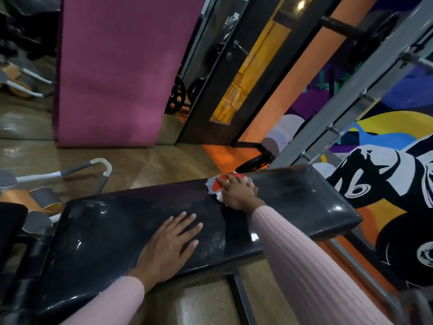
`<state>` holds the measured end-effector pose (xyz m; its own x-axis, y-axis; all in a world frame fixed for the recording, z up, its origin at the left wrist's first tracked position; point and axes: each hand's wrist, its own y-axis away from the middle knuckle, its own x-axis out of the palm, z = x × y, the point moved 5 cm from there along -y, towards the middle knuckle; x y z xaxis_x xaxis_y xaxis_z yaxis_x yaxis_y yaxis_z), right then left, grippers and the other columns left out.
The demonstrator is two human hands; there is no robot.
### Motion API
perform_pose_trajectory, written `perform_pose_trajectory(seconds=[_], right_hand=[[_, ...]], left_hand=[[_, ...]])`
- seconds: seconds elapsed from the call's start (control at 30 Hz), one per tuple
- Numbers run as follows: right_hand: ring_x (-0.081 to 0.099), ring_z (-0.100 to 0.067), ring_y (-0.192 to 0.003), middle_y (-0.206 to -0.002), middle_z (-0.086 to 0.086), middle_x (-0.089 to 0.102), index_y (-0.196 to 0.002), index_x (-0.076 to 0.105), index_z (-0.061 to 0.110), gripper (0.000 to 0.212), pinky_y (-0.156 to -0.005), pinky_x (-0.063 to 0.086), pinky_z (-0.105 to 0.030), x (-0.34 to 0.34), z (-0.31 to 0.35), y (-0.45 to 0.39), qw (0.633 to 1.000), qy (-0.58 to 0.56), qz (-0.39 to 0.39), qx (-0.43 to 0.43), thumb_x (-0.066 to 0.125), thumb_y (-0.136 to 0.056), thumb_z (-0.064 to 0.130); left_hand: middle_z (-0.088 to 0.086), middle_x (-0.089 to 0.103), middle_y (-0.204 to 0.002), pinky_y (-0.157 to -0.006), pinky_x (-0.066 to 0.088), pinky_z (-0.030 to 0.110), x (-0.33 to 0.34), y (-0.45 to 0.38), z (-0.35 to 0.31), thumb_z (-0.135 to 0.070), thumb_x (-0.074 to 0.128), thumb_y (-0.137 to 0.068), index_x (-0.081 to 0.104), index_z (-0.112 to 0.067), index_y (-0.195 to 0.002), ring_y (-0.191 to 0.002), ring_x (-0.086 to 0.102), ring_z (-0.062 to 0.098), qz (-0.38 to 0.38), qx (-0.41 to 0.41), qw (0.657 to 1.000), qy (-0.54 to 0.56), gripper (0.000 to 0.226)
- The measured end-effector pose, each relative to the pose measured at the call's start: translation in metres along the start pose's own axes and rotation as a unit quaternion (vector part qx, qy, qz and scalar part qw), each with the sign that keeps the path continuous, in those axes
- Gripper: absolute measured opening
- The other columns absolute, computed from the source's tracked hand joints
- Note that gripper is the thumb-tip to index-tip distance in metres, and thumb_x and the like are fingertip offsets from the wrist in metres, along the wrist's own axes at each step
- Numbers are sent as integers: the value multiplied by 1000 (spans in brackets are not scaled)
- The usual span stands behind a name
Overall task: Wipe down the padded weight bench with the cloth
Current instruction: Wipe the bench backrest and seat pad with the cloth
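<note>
The cloth — a small red-and-white rag — lies on the padded weight bench, at the pad's far edge and toward its right-hand end. The right hand covers most of it, palm down with the fingers laid fairly straight across the fabric, pressing it to the vinyl rather than bunching it. The left hand rests flat on the pad nearer the middle, fingers spread and holding nothing; it looks to be bracing the body.

The bench's long axis runs from the lower left of the view up to the right, its right end raised slightly toward a grey metal rack. The cloth has no clear long axis; it is crumpled, with a frayed white edge showing to the left of the fingers.

The step in hand looks like the wiping itself, working the far right part of the pad. Dull smears still show across the middle and left of the black surface, so much seems left to do. The next move probably calls for steady downward pressure and a long drag back along the bench's length — and the left hand would have to lift clear as the cloth comes through.

Beyond the bench stand a purple mat and a painted mural wall.
</note>
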<state>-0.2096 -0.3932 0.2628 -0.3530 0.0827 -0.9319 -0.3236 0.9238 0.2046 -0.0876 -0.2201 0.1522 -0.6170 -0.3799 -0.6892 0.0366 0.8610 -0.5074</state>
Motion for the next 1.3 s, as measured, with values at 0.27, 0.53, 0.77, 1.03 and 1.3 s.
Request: perform_pose_trajectory(seconds=[0.27, 0.53, 0.77, 1.03, 1.3], right_hand=[[5, -21, -149, -162, 7, 11, -150, 15, 43, 49, -117, 8, -49, 10, -10, 50, 995, 23, -18, -96, 27, -102, 41], [7, -29, -148, -161, 6, 11, -149, 15, 42, 53, -114, 11, -60, 9, 29, 5, 999, 21, -2, -49, 29, -99, 38], [11, -21, -147, -160, 11, 12, -148, 15, 47, 53, -113, 20, -55, 0, -22, 29, 998, 21, 12, -55, 35, -99, 41], [7, -24, -148, -161, 5, 13, -149, 16, 43, 51, -116, 7, -56, 13, 36, 13, 997, 25, -21, -75, 28, -100, 38], [9, -20, -148, -160, 8, 14, -149, 16, 44, 50, -115, 15, -51, 5, -14, 19, 999, 20, -21, -17, 28, -100, 39]], left_hand=[[-8, 39, -147, -113, 14, 29, 0, 0, 1, -46, 33, -96, 46, -34, -136, -140, 25, 11, -1, 0, 1000, 16, 44], [-10, 35, -149, -114, 12, 29, 0, 0, 0, -47, 31, -96, 44, -35, -137, -141, 21, 10, -1, 0, 1000, 14, 44], [-8, 40, -147, -113, 16, 30, 0, 1, 0, -45, 37, -96, 48, -33, -135, -140, 25, 11, -14, 1, 1000, 26, 42], [-7, 42, -145, -113, 18, 31, 1, 0, 0, -44, 37, -96, 49, -32, -134, -139, 27, 12, -20, 6, 1000, 24, 42], [-8, 37, -148, -113, 16, 32, 3, 1, 1, -45, 35, -97, 44, -34, -137, -141, 23, 11, -14, 3, 1000, 24, 43]])
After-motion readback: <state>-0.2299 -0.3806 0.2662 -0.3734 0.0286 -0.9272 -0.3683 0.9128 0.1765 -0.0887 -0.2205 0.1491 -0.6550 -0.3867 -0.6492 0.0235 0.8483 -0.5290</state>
